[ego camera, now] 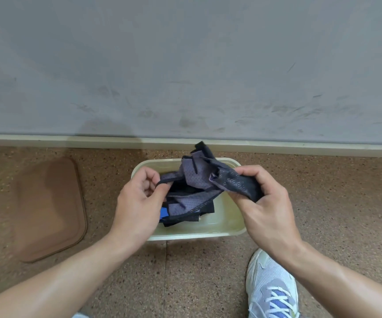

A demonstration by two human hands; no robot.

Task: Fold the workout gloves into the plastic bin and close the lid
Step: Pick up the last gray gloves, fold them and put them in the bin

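Both hands hold a glove (pixel 199 180) over the bin (pixel 229 228): left hand (pixel 139 203) pinches its edge, right hand (pixel 263 203) grips it. Next, fold it small and push it in.

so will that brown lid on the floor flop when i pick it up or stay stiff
The brown lid probably stays stiff: it lies flat with a moulded raised centre and an even rim. It looks thin, so likely light. Flat against the floor, its edge may be awkward to lift.

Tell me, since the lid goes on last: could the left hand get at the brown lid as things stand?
Probably yes, once freed. The lid lies bare on the floor left of the bin, nothing between, but the left hand now grips the gloves.
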